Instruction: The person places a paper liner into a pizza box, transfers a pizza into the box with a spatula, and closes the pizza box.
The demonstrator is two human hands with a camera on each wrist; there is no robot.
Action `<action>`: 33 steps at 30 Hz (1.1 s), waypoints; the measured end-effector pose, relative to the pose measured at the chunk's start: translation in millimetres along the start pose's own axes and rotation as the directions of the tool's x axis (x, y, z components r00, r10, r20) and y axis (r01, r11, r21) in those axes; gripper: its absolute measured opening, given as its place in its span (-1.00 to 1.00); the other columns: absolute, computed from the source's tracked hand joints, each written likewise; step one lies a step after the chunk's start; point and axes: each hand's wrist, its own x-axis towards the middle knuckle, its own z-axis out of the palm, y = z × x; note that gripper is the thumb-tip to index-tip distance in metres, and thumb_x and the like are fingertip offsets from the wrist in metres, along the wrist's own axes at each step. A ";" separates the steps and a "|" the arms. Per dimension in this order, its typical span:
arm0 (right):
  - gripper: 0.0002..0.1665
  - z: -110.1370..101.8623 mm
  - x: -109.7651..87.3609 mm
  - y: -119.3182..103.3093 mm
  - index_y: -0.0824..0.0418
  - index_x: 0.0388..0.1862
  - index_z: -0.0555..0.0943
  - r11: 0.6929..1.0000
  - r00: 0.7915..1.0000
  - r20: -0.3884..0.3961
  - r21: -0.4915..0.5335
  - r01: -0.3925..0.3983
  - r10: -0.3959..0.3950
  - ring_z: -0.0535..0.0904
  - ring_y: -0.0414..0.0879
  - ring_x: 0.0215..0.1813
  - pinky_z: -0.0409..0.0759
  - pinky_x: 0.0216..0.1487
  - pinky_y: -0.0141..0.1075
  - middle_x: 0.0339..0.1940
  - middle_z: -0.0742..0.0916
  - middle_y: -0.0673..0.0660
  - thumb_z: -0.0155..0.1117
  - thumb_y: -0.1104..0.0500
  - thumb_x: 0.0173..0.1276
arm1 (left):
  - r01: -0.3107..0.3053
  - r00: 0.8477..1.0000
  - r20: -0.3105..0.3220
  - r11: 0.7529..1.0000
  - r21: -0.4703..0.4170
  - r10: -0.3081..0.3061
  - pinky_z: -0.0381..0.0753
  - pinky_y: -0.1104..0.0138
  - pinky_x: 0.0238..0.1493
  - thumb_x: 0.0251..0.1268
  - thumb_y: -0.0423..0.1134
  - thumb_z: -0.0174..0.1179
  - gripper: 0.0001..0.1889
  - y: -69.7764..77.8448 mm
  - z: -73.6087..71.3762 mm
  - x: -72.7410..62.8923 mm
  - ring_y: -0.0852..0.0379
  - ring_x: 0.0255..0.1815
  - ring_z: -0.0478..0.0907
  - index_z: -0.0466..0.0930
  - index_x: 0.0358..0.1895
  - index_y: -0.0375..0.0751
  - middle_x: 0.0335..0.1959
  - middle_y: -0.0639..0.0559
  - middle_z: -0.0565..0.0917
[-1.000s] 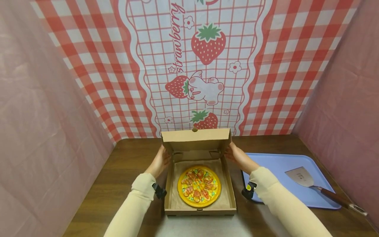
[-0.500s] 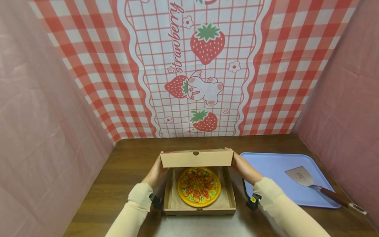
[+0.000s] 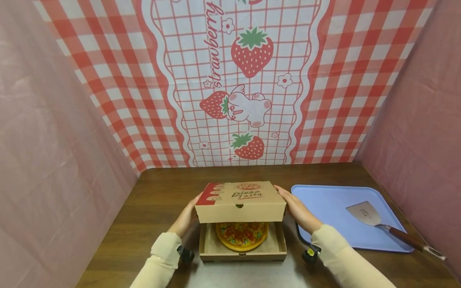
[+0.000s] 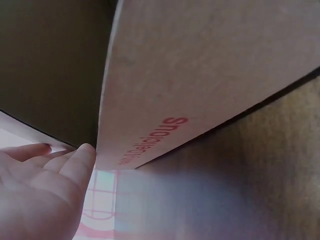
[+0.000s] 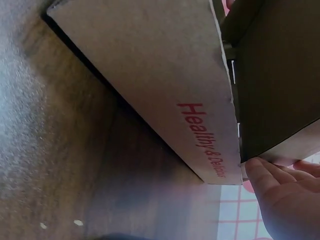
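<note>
A cardboard pizza box point(image 3: 243, 257) stands before me, its printed lid point(image 3: 239, 214) tilted partway down over a pizza point(image 3: 241, 238) with a yellow crust. The lid hides the pizza's far half. My left hand point(image 3: 188, 218) touches the lid's left side; in the left wrist view its fingers point(image 4: 77, 167) lie fairly straight along the lid edge, close to the box's side wall point(image 4: 165, 90). On the opposite side, my right hand point(image 3: 297, 208) rests against the lid's right side, and the right wrist view has its fingers point(image 5: 262, 172) extended there too.
A blue tray point(image 3: 324, 204) lies to the right on the wooden table point(image 3: 133, 224), with a wide metal spatula point(image 3: 365, 214) on it whose handle sticks out past the tray edge. Behind the table hangs a strawberry-print cloth point(image 3: 252, 88); pink cloth point(image 3: 414, 120) flanks both sides.
The lid has swung from nearly upright toward me and down, covering more of the pizza. Both hands moved with it at its sides. Tray and spatula stayed put.
</note>
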 end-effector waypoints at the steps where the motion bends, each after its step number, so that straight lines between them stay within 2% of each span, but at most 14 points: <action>1: -0.18 0.2 -0.8 1.4 0.20 0.61 -0.08 1.000 1.000 -0.001 -0.010 0.003 -0.003 -0.06 0.18 0.62 -0.02 0.57 0.13 0.63 0.05 0.26 -0.30 -0.24 0.60 | -0.011 1.000 0.010 1.000 -0.013 0.011 -0.01 -0.10 0.52 0.60 0.03 -0.41 -0.34 -0.5 0.6 -1.1 -0.18 0.57 -0.10 -0.13 0.57 -0.29 0.60 -0.27 -0.06; 2: -0.18 0.5 -1.8 2.3 0.20 0.61 -0.07 1.000 1.000 -0.004 -0.019 0.004 -0.005 -0.05 0.18 0.61 -0.01 0.56 0.13 0.63 0.06 0.26 -0.28 -0.24 0.59 | -0.019 1.000 0.015 1.000 -0.015 0.019 -0.06 -0.12 0.53 0.60 0.03 -0.39 -0.35 -1.0 1.0 -2.9 -0.18 0.58 -0.15 -0.13 0.58 -0.27 0.61 -0.24 -0.09; 4: -0.19 1.1 -4.4 3.7 0.20 0.61 -0.05 1.000 1.000 -0.010 -0.028 0.002 -0.002 -0.07 0.18 0.62 -0.02 0.57 0.13 0.63 0.06 0.25 -0.24 -0.21 0.59 | -0.026 1.000 0.012 0.999 -0.019 0.026 -0.03 -0.11 0.53 0.61 0.01 -0.38 -0.36 -2.2 1.3 -5.8 -0.20 0.58 -0.14 -0.13 0.57 -0.29 0.61 -0.25 -0.08; 10: -0.20 2.3 -13.7 5.5 0.18 0.61 -0.03 1.000 1.000 -0.011 -0.021 -0.003 0.003 -0.07 0.19 0.61 -0.02 0.56 0.15 0.62 0.07 0.26 -0.17 -0.18 0.59 | -0.003 1.000 -0.024 1.000 -0.019 0.003 -0.09 -0.12 0.55 0.61 0.01 -0.32 -0.36 -5.3 2.6 -16.6 -0.17 0.60 -0.13 -0.06 0.56 -0.29 0.60 -0.22 -0.05; 13: -0.24 2.9 -20.5 5.4 0.18 0.60 0.01 0.999 1.000 -0.004 -0.028 0.022 -0.022 -0.06 0.21 0.61 -0.04 0.55 0.20 0.62 0.09 0.27 -0.16 -0.13 0.60 | -0.007 1.000 -0.010 1.000 0.006 0.007 0.09 0.03 0.53 0.61 0.00 -0.30 -0.36 -4.9 2.7 -24.2 -0.17 0.58 -0.03 -0.07 0.57 -0.28 0.60 -0.21 -0.02; 17: -0.30 2.7 -30.4 4.7 0.17 0.59 0.07 0.995 0.997 0.024 -0.074 0.072 -0.070 0.01 0.24 0.59 0.03 0.52 0.22 0.60 0.14 0.28 -0.16 -0.09 0.61 | -0.025 1.000 0.019 0.998 0.065 0.024 0.29 0.25 0.39 0.62 0.00 -0.31 -0.37 -3.7 1.6 -36.0 -0.18 0.52 0.10 -0.07 0.57 -0.26 0.58 -0.23 0.03; 21: -0.34 1.1 -38.6 2.8 0.15 0.57 0.13 0.986 0.993 0.049 -0.122 0.114 -0.109 0.06 0.25 0.57 0.11 0.49 0.23 0.59 0.18 0.28 -0.15 -0.06 0.61 | -0.068 0.997 0.038 0.991 0.118 0.064 0.24 0.09 0.44 0.62 -0.02 -0.33 -0.39 -4.1 1.2 -46.3 -0.21 0.52 0.08 -0.06 0.57 -0.27 0.58 -0.25 0.04; 24: -0.36 -0.4 -43.6 1.4 0.11 0.57 0.15 0.972 0.990 0.055 -0.187 0.139 -0.131 0.09 0.25 0.56 0.14 0.46 0.26 0.58 0.22 0.26 -0.14 -0.04 0.61 | -0.099 0.995 0.017 0.977 0.189 0.098 0.19 -0.03 0.44 0.58 -0.13 -0.18 -0.40 -5.4 2.4 -51.3 -0.23 0.52 0.08 -0.01 0.56 -0.23 0.57 -0.25 0.08; 25: -0.37 -0.6 -44.8 1.1 0.12 0.57 0.16 0.965 0.988 0.059 -0.213 0.153 -0.144 0.10 0.26 0.55 0.17 0.44 0.24 0.57 0.24 0.27 -0.12 -0.02 0.60 | -0.100 0.995 0.013 0.973 0.206 0.100 0.18 -0.03 0.45 0.56 -0.16 -0.11 -0.39 -5.8 3.1 -52.3 -0.23 0.53 0.07 -0.01 0.56 -0.21 0.57 -0.24 0.08; 27: -0.34 -0.9 -46.6 1.3 0.15 0.57 0.14 0.951 0.982 0.078 -0.250 0.184 -0.169 0.14 0.29 0.53 0.28 0.43 0.08 0.56 0.24 0.30 -0.06 0.03 0.58 | -0.102 0.995 0.010 0.967 0.232 0.103 0.21 0.03 0.45 0.48 -0.22 0.05 -0.31 -6.6 4.7 -53.2 -0.24 0.53 0.10 -0.01 0.57 -0.20 0.56 -0.26 0.09; 29: -0.27 -0.8 -47.5 2.3 0.20 0.58 0.09 0.943 0.976 0.112 -0.257 0.211 -0.188 0.15 0.33 0.52 0.37 0.38 -0.17 0.57 0.20 0.33 0.05 0.08 0.53 | -0.090 0.996 0.006 0.966 0.243 0.091 0.26 0.18 0.44 0.37 -0.24 0.21 -0.19 -7.6 6.1 -53.5 -0.25 0.52 0.13 -0.04 0.57 -0.19 0.56 -0.28 0.11; 31: -0.14 -0.4 -48.1 3.9 0.23 0.59 0.05 0.931 0.971 0.136 -0.283 0.229 -0.197 0.17 0.34 0.51 0.36 0.33 -0.36 0.57 0.18 0.35 0.20 0.10 0.44 | -0.072 0.997 0.002 0.969 0.238 0.073 0.29 0.36 0.40 0.28 -0.24 0.30 -0.10 -9.0 7.2 -53.4 -0.24 0.52 0.14 -0.06 0.58 -0.20 0.55 -0.29 0.12; 33: 0.00 0.4 -48.9 5.8 0.21 0.60 0.01 0.926 0.970 0.150 -0.303 0.227 -0.189 0.15 0.32 0.53 0.36 0.37 -0.31 0.58 0.17 0.33 0.34 0.09 0.34 | -0.058 0.998 -0.012 0.967 0.248 0.063 0.31 0.49 0.33 0.22 -0.25 0.36 -0.06 -10.0 7.9 -53.5 -0.24 0.51 0.18 -0.05 0.57 -0.21 0.53 -0.29 0.18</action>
